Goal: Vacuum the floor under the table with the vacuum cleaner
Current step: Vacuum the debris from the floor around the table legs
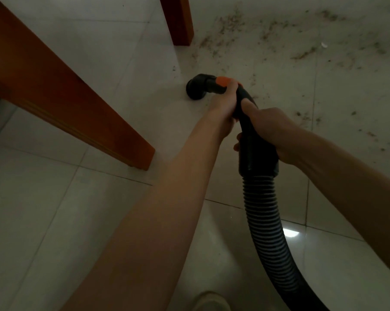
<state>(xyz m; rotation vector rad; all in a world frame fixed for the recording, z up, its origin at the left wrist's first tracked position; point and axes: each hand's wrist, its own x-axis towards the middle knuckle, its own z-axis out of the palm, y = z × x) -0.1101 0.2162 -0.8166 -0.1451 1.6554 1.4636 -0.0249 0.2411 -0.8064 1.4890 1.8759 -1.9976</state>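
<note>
Gripping black vacuum handle (248, 122): left hand (223, 108) and right hand (270, 129) both in closed grip. Pale tiled floor (55, 209), dirt (301, 55) upper right, table leg (178, 19) top centre.

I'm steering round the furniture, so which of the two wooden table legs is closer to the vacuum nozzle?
The upright leg at top centre, just beyond the nozzle. The long slanted leg at left ends farther away.

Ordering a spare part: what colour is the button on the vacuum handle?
Orange button, on the black handle; head view.
</note>
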